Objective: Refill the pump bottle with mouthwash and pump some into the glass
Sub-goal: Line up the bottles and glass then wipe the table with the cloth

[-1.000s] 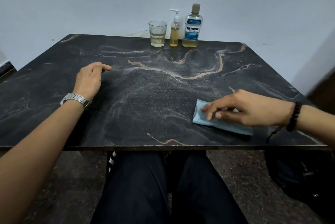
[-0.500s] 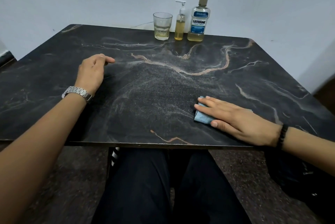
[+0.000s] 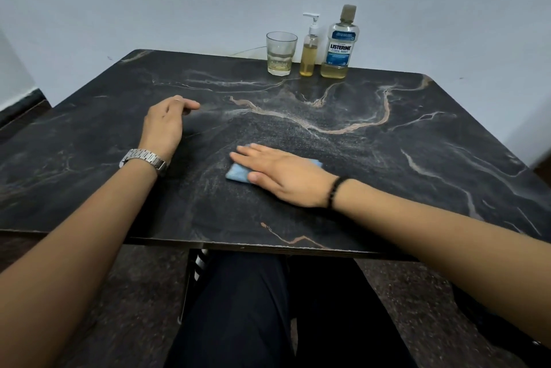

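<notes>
Right hand (image 3: 286, 172) flat, fingers straight, pressing blue cloth (image 3: 237, 173) on counter (image 3: 417, 144). Left hand (image 3: 165, 121) beside cloth, loosely curled, grip empty. Glass (image 3: 280, 53), pump bottle (image 3: 308, 50), mouthwash bottle (image 3: 340, 45) far behind cloth.

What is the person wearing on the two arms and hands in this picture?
Both forearms are bare, with no sleeves in view. The left hand has a silver metal link watch at its wrist. The right hand has a thin black bead bracelet at its wrist. No rings or gloves show.
</notes>
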